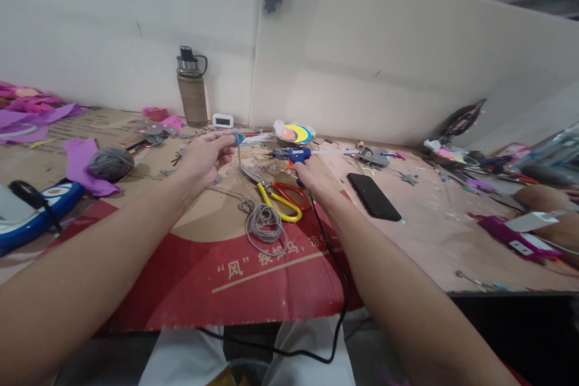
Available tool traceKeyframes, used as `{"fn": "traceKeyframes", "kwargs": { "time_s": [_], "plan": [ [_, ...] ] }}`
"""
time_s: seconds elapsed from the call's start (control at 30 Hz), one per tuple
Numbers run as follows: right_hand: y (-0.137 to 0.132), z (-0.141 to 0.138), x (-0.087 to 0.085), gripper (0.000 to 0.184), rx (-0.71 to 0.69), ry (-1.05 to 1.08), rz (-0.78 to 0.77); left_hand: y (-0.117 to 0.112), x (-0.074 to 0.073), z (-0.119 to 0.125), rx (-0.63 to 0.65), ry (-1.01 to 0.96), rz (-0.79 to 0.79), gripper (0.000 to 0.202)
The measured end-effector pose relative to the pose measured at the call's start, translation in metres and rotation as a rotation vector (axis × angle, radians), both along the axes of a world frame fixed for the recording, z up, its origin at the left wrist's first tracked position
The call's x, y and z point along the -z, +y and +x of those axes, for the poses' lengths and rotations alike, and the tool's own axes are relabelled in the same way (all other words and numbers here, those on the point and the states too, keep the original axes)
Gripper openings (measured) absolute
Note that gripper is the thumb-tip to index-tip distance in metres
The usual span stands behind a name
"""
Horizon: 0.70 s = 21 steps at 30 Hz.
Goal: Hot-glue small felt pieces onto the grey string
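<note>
My left hand (205,160) pinches a small blue piece (238,138) between thumb and fingertips; its kind is too small to tell. Grey yarn hangs down from beside that piece. To the right, my right hand (310,176) is wrapped round a blue hot glue gun (299,154), its nozzle pointing left toward the blue piece but apart from it. A black cord runs from the gun over the table's front edge. Below the hands lie scissors (279,200) with yellow and red handles and a loose coil of grey yarn (266,224).
A red and brown cardboard sheet (181,289) covers the work area. A phone (373,196) lies at right, a water bottle (192,96) and small white clock (222,120) stand behind. A grey yarn ball (111,163) sits left. Another person's arm (547,211) rests far right.
</note>
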State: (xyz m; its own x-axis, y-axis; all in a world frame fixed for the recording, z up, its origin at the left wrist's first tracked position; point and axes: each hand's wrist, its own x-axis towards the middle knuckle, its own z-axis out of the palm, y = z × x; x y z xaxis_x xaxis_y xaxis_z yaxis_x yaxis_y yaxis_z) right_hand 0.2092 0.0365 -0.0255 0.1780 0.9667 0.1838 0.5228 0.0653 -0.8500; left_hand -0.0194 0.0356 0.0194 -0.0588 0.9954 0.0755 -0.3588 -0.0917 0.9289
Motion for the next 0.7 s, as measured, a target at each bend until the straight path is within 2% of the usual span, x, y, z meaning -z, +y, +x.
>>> {"fn": "traceKeyframes", "kwargs": {
  "time_s": [0.1, 0.2, 0.3, 0.33, 0.37, 0.43, 0.5, 0.57, 0.63, 0.7],
  "plan": [
    [0.000, 0.007, 0.002, 0.014, 0.035, -0.159, 0.070, -0.001, 0.002, 0.002, 0.027, 0.017, 0.007, 0.008],
    [-0.006, 0.008, 0.001, 0.018, 0.070, -0.218, 0.108, -0.001, 0.005, 0.003, 0.034, 0.046, 0.049, 0.007],
    [-0.016, -0.003, -0.006, 0.017, 0.187, -0.289, 0.289, -0.003, 0.006, 0.006, 0.017, 0.117, 0.134, 0.007],
    [-0.020, -0.010, -0.010, 0.017, 0.187, -0.297, 0.366, -0.005, 0.006, 0.008, 0.006, 0.149, 0.166, 0.006],
    [-0.023, -0.018, -0.014, 0.015, 0.146, -0.263, 0.417, -0.007, 0.006, 0.010, -0.008, 0.188, 0.197, 0.006],
    [-0.028, -0.037, -0.020, 0.013, -0.053, -0.064, 0.422, -0.014, 0.005, 0.014, -0.052, 0.285, 0.255, 0.004],
    [-0.030, -0.056, -0.022, 0.019, -0.238, 0.238, 0.345, -0.022, 0.003, 0.018, -0.109, 0.410, 0.310, 0.003],
    [-0.031, -0.071, -0.020, 0.029, -0.367, 0.493, 0.256, -0.028, 0.001, 0.020, -0.150, 0.510, 0.362, 0.005],
    [-0.032, -0.081, -0.016, 0.036, -0.435, 0.635, 0.176, -0.031, 0.000, 0.022, -0.174, 0.547, 0.383, 0.006],
    [-0.033, -0.083, -0.013, 0.037, -0.428, 0.659, 0.150, -0.032, 0.000, 0.023, -0.170, 0.512, 0.347, 0.006]
  ]
}}
